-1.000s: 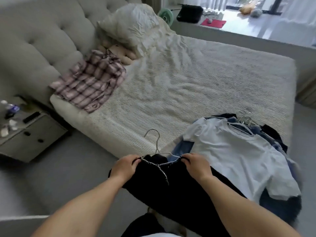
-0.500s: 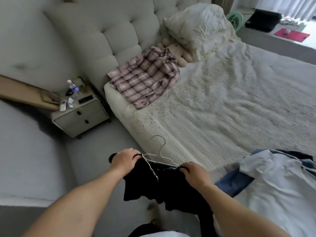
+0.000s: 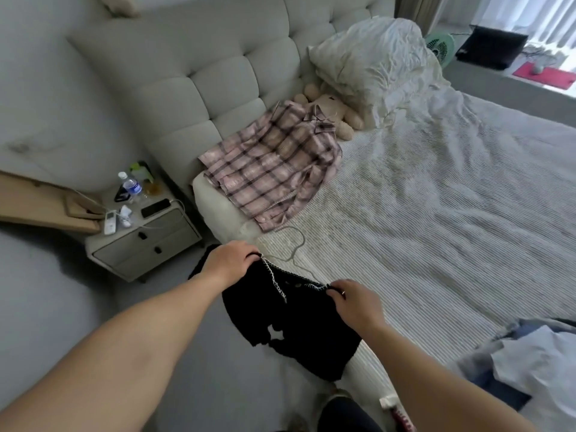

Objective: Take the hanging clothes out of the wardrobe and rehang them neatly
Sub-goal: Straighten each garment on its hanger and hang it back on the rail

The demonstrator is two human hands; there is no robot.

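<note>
**Black top held over the bed edge**

The left hand (image 3: 229, 260) and right hand (image 3: 355, 299) each pinch a shoulder of the black top (image 3: 290, 322) on its wire hanger (image 3: 293, 247), over the bed (image 3: 436, 244) edge. A plaid shirt (image 3: 271, 169) lies just ahead; a clothes pile (image 3: 536, 366) sits right. A nightstand (image 3: 149, 241) stands left.

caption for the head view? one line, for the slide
Both hands, left hand and right hand, hold a black garment on a wire hanger over the bed edge.
</note>
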